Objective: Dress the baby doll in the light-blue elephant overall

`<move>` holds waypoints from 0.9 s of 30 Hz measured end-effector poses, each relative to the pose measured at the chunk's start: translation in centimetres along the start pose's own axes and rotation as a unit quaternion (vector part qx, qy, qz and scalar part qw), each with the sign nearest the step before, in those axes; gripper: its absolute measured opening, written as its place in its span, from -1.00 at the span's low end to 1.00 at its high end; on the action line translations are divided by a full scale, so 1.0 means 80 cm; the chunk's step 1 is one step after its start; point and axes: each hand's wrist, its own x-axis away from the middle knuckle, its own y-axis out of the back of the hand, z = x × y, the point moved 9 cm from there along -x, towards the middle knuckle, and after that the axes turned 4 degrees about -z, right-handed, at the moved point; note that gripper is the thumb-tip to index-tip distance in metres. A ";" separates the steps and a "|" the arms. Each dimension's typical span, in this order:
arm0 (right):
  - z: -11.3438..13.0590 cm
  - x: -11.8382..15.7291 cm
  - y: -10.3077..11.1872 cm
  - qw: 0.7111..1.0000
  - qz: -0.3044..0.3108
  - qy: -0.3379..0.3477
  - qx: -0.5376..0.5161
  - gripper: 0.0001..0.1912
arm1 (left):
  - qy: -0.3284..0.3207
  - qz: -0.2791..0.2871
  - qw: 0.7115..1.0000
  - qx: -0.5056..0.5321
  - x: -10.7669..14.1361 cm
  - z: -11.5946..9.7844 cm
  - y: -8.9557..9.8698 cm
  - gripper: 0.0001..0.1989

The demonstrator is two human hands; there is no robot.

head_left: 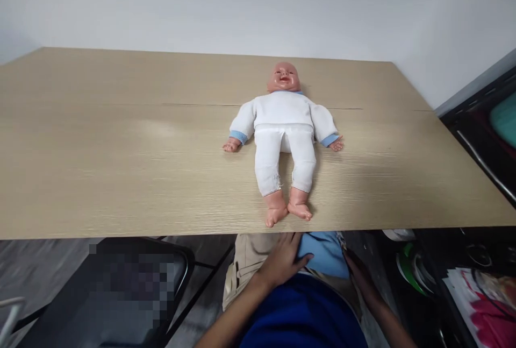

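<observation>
A baby doll (284, 108) in a white top and white trousers with blue cuffs lies on its back on the wooden table (121, 176), its bare feet near the front edge. Below that edge, a folded light-blue cloth (324, 254) rests on my lap. My left hand (284, 259) lies flat on my thigh with its fingers stretched and its thumb over the cloth's left side. At the cloth's right side is my right hand (357, 267), in shadow; its fingers are partly hidden, so whether it grips the cloth is unclear. Neither hand touches the doll.
A black folding chair (100, 294) stands at the lower left. To the right of my legs is a dark shelf with papers (463, 294), a pink item (494, 318) and a green-rimmed round object (411, 267). A black-framed object (484, 133) borders the table's right side. White walls rise behind.
</observation>
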 end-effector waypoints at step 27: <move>0.641 0.020 -0.021 0.780 0.367 0.490 -0.128 -0.95 | -0.416 0.031 0.903 0.101 -0.055 -0.279 0.439 -0.75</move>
